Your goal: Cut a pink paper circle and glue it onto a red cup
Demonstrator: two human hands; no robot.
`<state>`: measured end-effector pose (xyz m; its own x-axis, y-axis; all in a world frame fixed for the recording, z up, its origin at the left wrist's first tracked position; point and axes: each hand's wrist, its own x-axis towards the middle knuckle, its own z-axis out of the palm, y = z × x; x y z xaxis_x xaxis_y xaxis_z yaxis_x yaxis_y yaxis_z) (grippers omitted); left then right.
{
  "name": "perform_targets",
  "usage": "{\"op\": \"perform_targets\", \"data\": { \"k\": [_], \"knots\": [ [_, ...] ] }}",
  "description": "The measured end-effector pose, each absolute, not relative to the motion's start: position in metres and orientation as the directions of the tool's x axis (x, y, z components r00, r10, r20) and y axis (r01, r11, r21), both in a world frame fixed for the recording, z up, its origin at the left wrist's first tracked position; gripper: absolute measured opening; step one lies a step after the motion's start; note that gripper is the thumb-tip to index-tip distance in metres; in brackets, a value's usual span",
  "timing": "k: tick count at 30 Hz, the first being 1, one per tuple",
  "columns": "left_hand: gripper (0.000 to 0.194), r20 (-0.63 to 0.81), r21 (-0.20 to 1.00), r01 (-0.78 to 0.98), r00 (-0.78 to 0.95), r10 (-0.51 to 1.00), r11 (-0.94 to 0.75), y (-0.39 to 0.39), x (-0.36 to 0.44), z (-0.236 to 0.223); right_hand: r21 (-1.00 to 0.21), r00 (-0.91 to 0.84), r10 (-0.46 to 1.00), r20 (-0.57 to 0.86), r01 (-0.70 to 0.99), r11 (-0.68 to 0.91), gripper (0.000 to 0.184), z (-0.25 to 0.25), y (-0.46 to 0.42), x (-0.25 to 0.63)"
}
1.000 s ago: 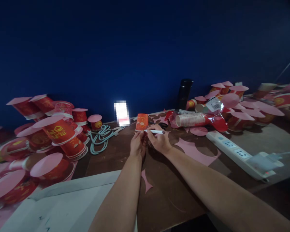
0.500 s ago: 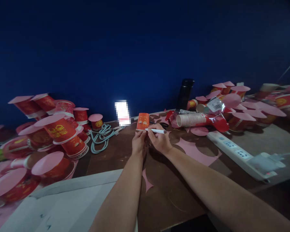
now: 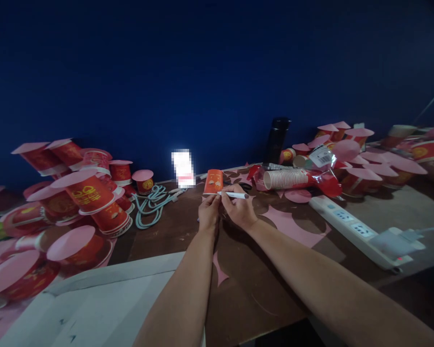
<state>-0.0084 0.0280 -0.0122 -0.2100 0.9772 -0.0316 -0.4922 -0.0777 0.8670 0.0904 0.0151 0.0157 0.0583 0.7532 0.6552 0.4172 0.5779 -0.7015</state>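
Observation:
An upside-down red paper cup [image 3: 213, 181] stands on the brown table [image 3: 173, 231], just beyond my two hands. My left hand [image 3: 209, 215] is closed with its fingertips at the cup's lower rim. My right hand [image 3: 238, 210] is closed round a white pen [image 3: 233, 195], which lies level with its tip pointing left at the cup's base. Pink paper offcuts [image 3: 292, 226] lie under and to the right of my right hand.
Piles of red cups topped with pink paper discs fill the left [image 3: 83, 193] and back right [image 3: 365, 164]. A wrapped sleeve of cups [image 3: 292, 179], a black flask [image 3: 277, 140], a white power strip [image 3: 350, 229], a teal cable [image 3: 150, 205] and a grey sheet [image 3: 104, 299] also lie about.
Almost nothing has changed. Both hands and the pen stay at the cup's base, with only a slight shift of view.

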Motion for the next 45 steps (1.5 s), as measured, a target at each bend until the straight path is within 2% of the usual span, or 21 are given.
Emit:
{"op": "perform_targets", "data": {
  "k": [6, 20, 33, 45],
  "knots": [
    [0.030, 0.040, 0.959, -0.267, -0.225, 0.974, -0.101, 0.029, -0.011, -0.014, -0.633, 0.026, 0.697, 0.717, 0.444, 0.634, 0.012, 0.014, 0.017, 0.090],
    [0.019, 0.065, 0.995, -0.053, -0.269, 0.961, -0.083, 0.017, -0.008, 0.000, -0.628, 0.004, 0.703, 0.711, 0.452, 0.633, 0.011, 0.015, 0.016, 0.091],
    [0.021, 0.310, 0.916, 0.333, -0.239, 0.920, -0.222, 0.014, -0.009, 0.004, -0.588, -0.011, 0.649, 0.761, 0.412, 0.696, 0.008, 0.019, 0.012, 0.090],
    [0.020, 0.313, 0.906, 0.366, -0.236, 0.920, -0.214, 0.014, -0.009, 0.004, -0.605, 0.021, 0.664, 0.747, 0.434, 0.668, 0.009, 0.018, 0.013, 0.089]
  ]
}}
